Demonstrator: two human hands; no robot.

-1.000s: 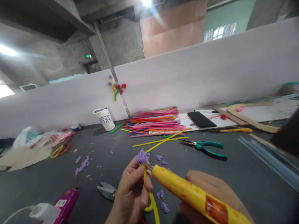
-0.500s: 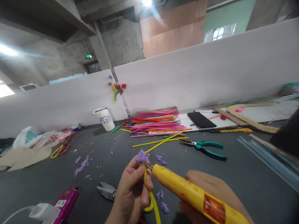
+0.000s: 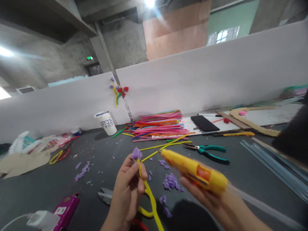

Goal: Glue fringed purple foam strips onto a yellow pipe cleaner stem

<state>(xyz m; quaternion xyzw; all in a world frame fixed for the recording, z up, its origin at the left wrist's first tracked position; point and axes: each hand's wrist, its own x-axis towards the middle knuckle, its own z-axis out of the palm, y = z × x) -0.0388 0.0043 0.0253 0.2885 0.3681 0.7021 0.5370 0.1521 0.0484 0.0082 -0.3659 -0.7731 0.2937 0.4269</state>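
Observation:
Between the fingers of my left hand (image 3: 130, 184) is a pipe-cleaner flower, with a tufted purple head (image 3: 137, 154) above a yellow stem (image 3: 149, 194) that runs down past the palm. My right hand (image 3: 204, 195) is wrapped round a yellow hot glue gun (image 3: 194, 170), a clear glue stick trailing from its back end. The gun's nozzle points left, apart from the flower. Below the gun lies a pile of purple petal pieces (image 3: 171, 182), with a few more strewn near it. Scissors (image 3: 106, 195) lie partly hidden behind my left hand.
Green-handled pliers (image 3: 209, 152) lie right of a stack of coloured pipe cleaners (image 3: 160, 126). A white cup (image 3: 106, 123) stands at the back. A black phone (image 3: 204, 123) rests by the partition. A purple power strip (image 3: 66, 211) with a plug sits front left.
The glue gun has drawn back from the flower, up and to the right, uncovering the purple pile. My left hand has shifted slightly left with the flower.

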